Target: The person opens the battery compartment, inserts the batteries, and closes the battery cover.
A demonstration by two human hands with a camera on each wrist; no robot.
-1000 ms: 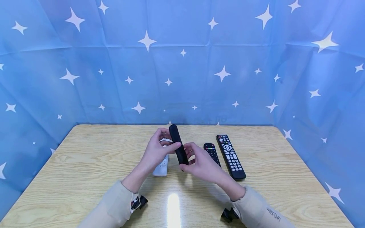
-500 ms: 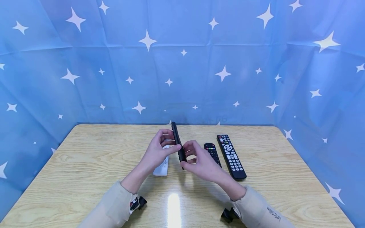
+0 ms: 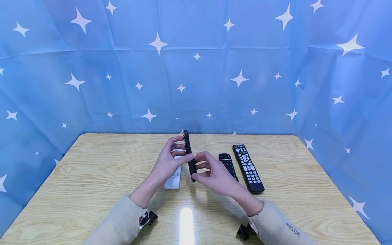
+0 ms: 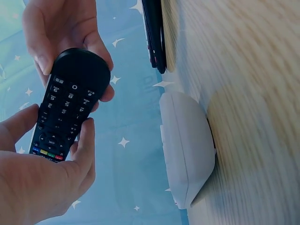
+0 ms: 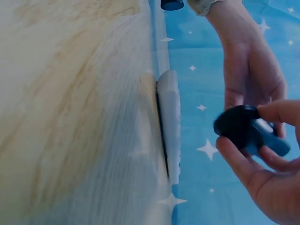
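Above the table, both hands hold a black remote control (image 3: 189,153) on its edge. The left hand (image 3: 169,160) grips its far part between thumb and fingers, while the right hand (image 3: 215,175) pinches the near end. In the left wrist view the button face of the black remote (image 4: 65,101) shows, with colored keys by the left hand (image 4: 51,183) and the plain rounded end in the right hand (image 4: 70,33). A white remote (image 3: 173,178) lies on the table below, partly hidden by the left hand. The right wrist view shows the held remote (image 5: 239,129) blurred.
Right of the hands lie a smaller black remote (image 3: 227,164), partly covered by the right hand, and a longer black remote (image 3: 248,168) with white buttons. The wooden table (image 3: 92,183) ends at a blue star-patterned curtain (image 3: 196,71) behind and at both sides.
The held black remote has turned about its long axis, from its plain broad back to its narrow edge, with some buttons showing at its left. Both hands stay nearly in place.
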